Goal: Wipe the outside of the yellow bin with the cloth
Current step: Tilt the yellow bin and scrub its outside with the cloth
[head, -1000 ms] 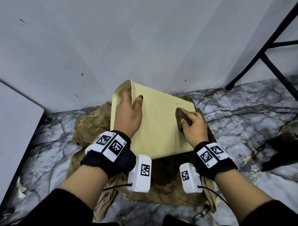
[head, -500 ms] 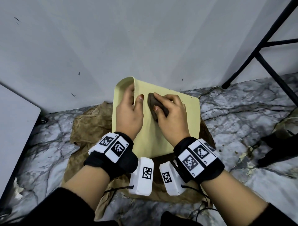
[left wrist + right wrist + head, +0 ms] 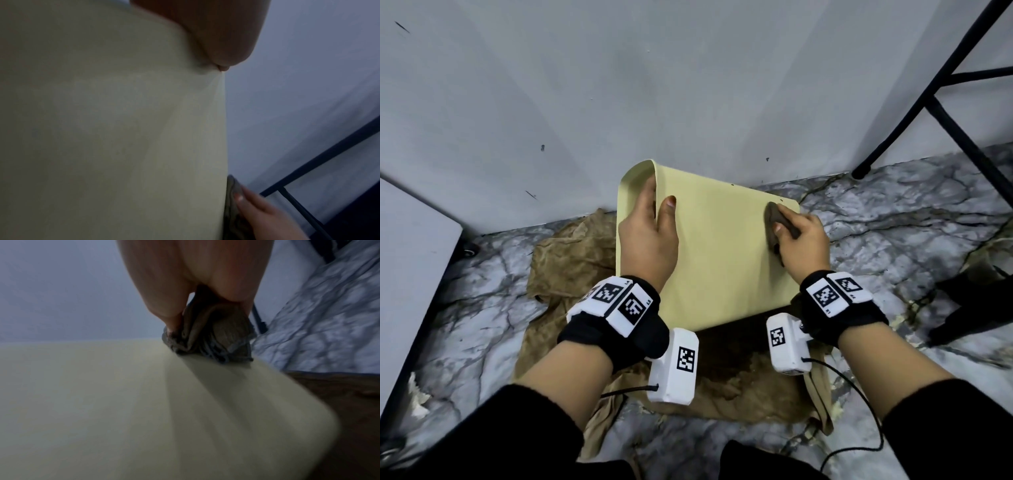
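Right hand [image 3: 803, 240] pinches my bunched cloth [image 3: 774, 219] against the yellow bin [image 3: 719, 260] mid-wipe, left hand [image 3: 649, 236] gripping its rim; next I'd sweep toward that hand.

Both forearms: black sleeves [image 3: 493, 431] pushed back. Black wristbands [image 3: 616, 329] carry white blocks printed with black square markers. White camera pod [image 3: 674, 366] under each wrist, one marker apiece, thin black cables [image 3: 859, 394] trailing.
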Demonstrator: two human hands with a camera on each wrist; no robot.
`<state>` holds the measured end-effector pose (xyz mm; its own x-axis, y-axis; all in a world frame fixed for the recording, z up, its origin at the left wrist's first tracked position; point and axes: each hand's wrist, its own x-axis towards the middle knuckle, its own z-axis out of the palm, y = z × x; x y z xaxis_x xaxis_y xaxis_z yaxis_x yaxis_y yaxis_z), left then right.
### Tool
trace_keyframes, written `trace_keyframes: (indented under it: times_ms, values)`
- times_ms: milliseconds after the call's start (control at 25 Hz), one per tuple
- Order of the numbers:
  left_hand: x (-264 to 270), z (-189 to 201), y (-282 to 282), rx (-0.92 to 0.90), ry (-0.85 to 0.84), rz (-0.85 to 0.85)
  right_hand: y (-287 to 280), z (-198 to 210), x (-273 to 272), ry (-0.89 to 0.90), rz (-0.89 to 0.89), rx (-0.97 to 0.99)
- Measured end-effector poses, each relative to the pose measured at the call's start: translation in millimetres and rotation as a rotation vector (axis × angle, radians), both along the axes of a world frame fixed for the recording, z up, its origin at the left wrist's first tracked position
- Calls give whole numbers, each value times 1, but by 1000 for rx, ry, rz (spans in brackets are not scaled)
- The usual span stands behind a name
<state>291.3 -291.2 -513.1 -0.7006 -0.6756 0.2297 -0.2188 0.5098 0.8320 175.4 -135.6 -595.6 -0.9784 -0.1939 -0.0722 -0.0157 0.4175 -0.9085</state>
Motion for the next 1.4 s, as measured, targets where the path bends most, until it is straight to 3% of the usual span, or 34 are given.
trace_keyframes:
  times_ms: [240,360,560,720,1200,1400]
  values:
    - [-2,-5,-2,-40,-15,29,17,-14,-6,-62,-54,102]
    - [-3,-3,2,-91,-26,33,-1,-2,19,56,-49,117]
    - [-5,-3,4,-110,-12,18,-49,48,67,348,182,4]
    - [-4,-1,5,-103,-6,11,-55,56,66,406,222,-69]
    - [1,-2,-3,-61,6,-12,14,-7,-10,-32,-36,137]
    - [1,-4,-2,-85,4,12,17,-7,-17,-107,-76,169]
